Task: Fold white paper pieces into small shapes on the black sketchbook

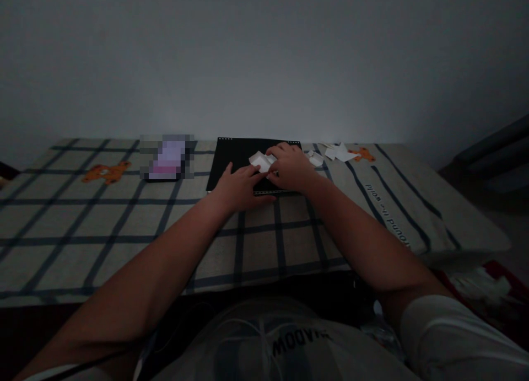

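paper [258,160], white w/ creased folds, over blk notebook [231,154]; hands [292,168] tog., touching paper, grip unclear.

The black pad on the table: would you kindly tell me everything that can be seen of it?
The black pad looks like a thin, dark rectangle with small pale marks along parts of its far and near edges. It lies flat on the checked cloth, near the wall. The left hand and right hand partly cover it, with white paper between them. Its material is unclear.
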